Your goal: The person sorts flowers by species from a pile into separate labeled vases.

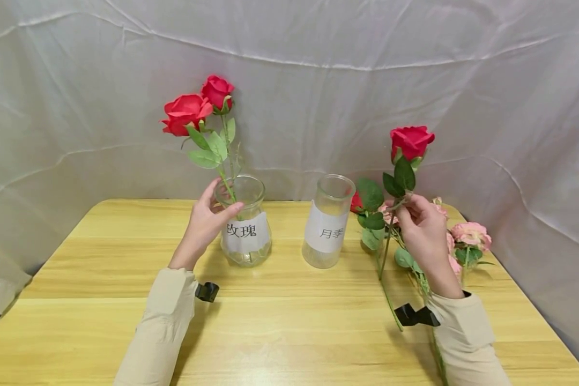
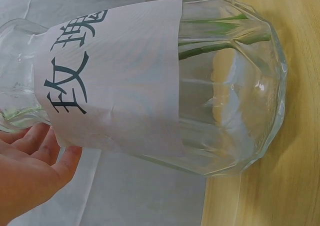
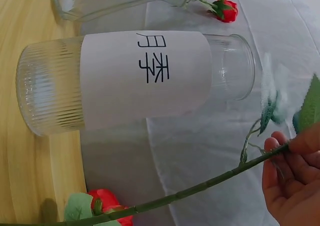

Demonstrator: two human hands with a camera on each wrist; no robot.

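Observation:
At the left, a wide glass vase [image 1: 247, 236] with a white paper label holds two red roses [image 1: 187, 114]; their stem ends show through the glass in the left wrist view. My left hand [image 1: 203, 228] grips this vase near its neck, thumb in front and fingers behind the rim. My right hand [image 1: 423, 231] pinches the stem of another red rose [image 1: 412, 143], bloom up and stem slanting down over the table. In the right wrist view the green stem [image 3: 185, 192] runs from between thumb and fingers. A taller ribbed glass vase [image 1: 325, 228] stands between the hands.
Behind and below my right hand lie several pink flowers [image 1: 470, 236] and another red bloom [image 1: 356, 202] among green leaves. The ribbed vase carries its own white label [image 3: 145, 78]. A grey curtain [image 1: 299, 118] hangs behind the wooden table [image 1: 270, 332].

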